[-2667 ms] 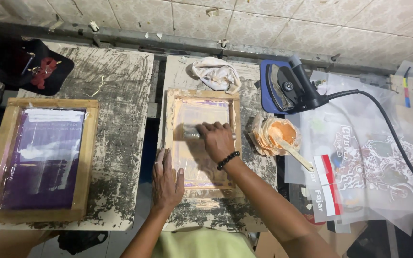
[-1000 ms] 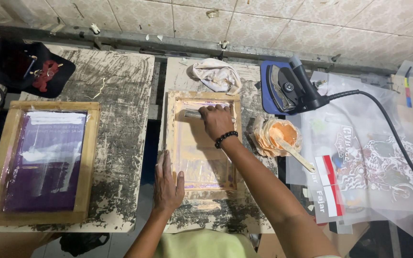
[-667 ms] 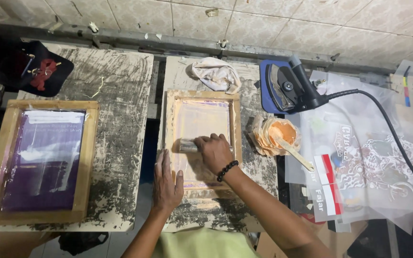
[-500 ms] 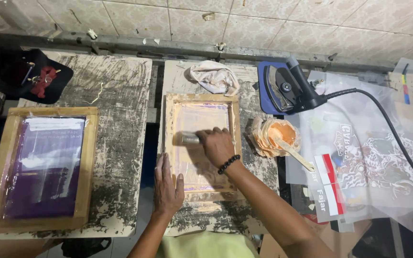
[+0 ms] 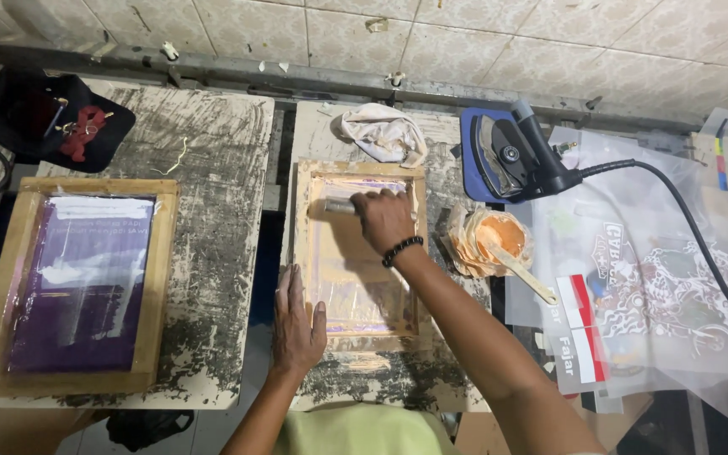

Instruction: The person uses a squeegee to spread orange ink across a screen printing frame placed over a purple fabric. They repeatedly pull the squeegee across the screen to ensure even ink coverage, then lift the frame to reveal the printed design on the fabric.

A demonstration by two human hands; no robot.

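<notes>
A small wooden-framed printing screen (image 5: 306,253) lies on the stained middle table. My right hand (image 5: 385,217), with a black bead bracelet on the wrist, is closed on a squeegee (image 5: 339,206) near the screen's far end. The squeegee's blade lies across the mesh. My left hand (image 5: 297,324) rests flat with fingers spread on the frame's near left corner, pressing it down.
A larger wooden screen with purple mesh (image 5: 77,282) lies on the left table. A crumpled rag (image 5: 383,133), an iron on a blue pad (image 5: 511,156), a tub of orange ink with a stick (image 5: 499,240) and printed transfer sheets (image 5: 650,295) sit to the right. A black cap (image 5: 52,118) lies far left.
My right hand has stroked the squeegee back and forth along the mesh and now has pushed it up to the far end. My left hand stays on the frame.
</notes>
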